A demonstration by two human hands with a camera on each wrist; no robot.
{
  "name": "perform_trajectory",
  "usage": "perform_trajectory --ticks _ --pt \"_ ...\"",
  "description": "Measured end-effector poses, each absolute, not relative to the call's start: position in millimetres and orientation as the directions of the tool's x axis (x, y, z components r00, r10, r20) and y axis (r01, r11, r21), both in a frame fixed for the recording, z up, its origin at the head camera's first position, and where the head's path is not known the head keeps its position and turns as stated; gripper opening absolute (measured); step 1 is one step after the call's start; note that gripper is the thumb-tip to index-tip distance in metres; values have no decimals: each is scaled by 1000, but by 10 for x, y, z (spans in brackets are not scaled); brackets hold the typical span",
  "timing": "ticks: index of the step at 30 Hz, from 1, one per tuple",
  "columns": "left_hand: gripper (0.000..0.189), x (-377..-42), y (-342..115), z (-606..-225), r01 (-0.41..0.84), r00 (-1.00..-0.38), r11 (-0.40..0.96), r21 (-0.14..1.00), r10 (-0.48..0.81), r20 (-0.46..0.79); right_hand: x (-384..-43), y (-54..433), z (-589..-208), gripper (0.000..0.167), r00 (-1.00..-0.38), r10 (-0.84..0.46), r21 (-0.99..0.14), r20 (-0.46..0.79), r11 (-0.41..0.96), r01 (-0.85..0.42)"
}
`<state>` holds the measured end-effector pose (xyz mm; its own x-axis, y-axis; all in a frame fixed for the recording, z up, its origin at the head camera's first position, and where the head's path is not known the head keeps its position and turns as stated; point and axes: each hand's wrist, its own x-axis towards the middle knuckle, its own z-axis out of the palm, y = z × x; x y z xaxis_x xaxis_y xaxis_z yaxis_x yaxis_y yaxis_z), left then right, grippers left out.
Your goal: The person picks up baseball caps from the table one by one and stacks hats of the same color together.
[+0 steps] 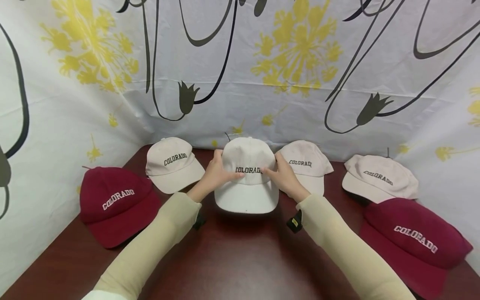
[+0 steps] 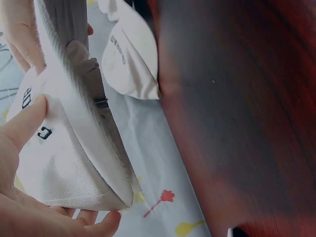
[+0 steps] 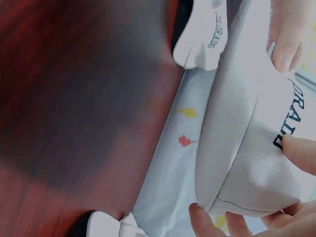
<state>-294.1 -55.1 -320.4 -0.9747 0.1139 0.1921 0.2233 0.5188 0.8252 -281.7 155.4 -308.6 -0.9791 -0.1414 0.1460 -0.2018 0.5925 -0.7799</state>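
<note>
Between the two hands sits the white cap point(image 1: 247, 198), crown up, brim toward the wearer, dark COLORADO lettering on the front. Left hand point(image 1: 215, 173) grips its left side: thumb laid across the front panel by the first letters, other fingers curled round the side and under the edge. Right hand point(image 1: 283, 175) mirrors that on the right, thumb at the last letter. Key relation: cap is directly between the two sets of fingers, long axis crown-to-brim running across the line joining the hands; brim extends from the thumbs toward the wearer. Neither hand is clearly nearer, grip looks symmetric. Cap looks held off the table point(image 1: 243, 258), going by the wrist views; gap hard to judge. Outward from left fingers: left pale cap point(image 1: 172, 166) just beside, then left maroon cap point(image 1: 116, 204) further left and closer to the wearer. Outward from right fingers: middle pale cap point(image 1: 307, 156) just beside, partly hidden by that hand; then far-right pale cap point(image 1: 382, 179) well apart, and right maroon cap point(image 1: 416, 246) on the wearer's side of it, overlapping it in the head view. Beyond the fingertips, patterned cloth point(image 1: 240, 62) hangs behind the row.
</note>
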Motion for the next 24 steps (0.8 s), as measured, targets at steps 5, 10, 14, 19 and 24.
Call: perform_trajectory --ticks 5,10,14,19,24 --pt "82 -2799 -557 -3168 242 -970 530 813 132 202 -2663 1598 -3062 55 -971 -181 -802 154 552 -230" --pt "82 -2661 -557 -3179 250 -968 562 789 139 207 -2542 1646 -3079 52 -960 -211 -807 182 526 -268" --pt "81 -2551 -547 -3203 268 -963 579 770 143 227 -2434 1694 -3110 57 -955 -232 -815 185 506 -281" --pt "80 -2434 -527 -3221 292 -956 582 759 156 248 -2276 1739 -3116 51 -952 -243 -813 186 507 -288" --pt "80 -2305 -503 -3221 288 -958 582 760 164 236 -2135 1782 -3141 44 -949 -240 -799 203 520 -302"
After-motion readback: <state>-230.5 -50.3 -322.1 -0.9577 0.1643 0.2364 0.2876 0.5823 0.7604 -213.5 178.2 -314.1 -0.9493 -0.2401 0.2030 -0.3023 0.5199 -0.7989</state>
